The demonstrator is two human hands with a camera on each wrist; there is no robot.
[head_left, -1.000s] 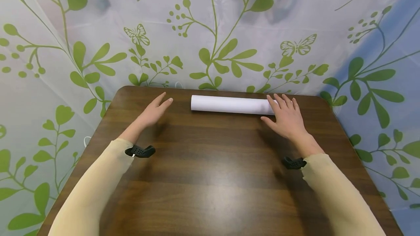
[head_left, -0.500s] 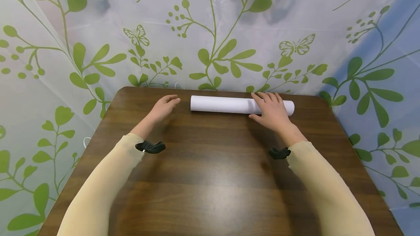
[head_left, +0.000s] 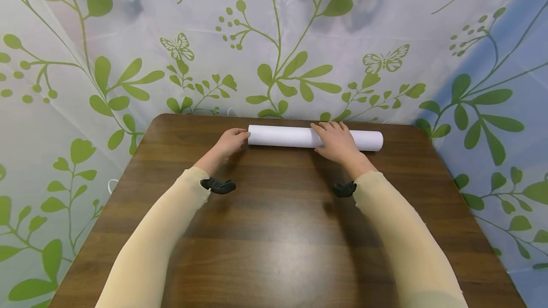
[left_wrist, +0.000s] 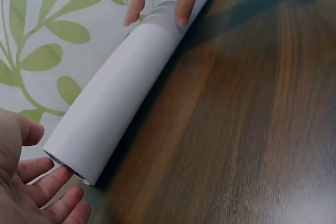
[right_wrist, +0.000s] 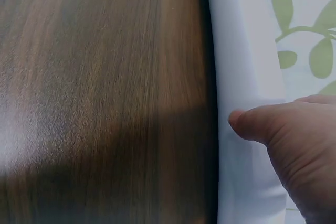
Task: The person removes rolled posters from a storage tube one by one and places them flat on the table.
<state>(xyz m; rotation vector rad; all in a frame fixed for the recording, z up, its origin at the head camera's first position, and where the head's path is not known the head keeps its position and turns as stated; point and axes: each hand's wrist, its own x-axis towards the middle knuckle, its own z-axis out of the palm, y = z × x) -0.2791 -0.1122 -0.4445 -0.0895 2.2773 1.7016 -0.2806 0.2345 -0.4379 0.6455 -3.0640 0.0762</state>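
Observation:
A white paper roll (head_left: 280, 136) lies lengthwise along the back of the brown wooden table. At its left end is my left hand (head_left: 228, 143), fingers loosely bent. The left wrist view has these fingertips right at the roll's hollow end, with the thumb apart from it. My right hand (head_left: 337, 143) spans the roll right of its middle. Its fingers reach over the far side, and the thumb lies against the roll's near side in the right wrist view. Part of the roll is hidden under this hand.
The wooden table (head_left: 274, 232) stretches toward me, with rounded back corners. A pale curtain (head_left: 205, 8) with green leaves and butterflies hangs right behind the back edge. Each wrist carries a black strap or mount, such as the left one (head_left: 219, 186).
My left hand has moved right, up to the roll's left end. My right hand has slid left along the roll from its right end. The roll has stayed in place.

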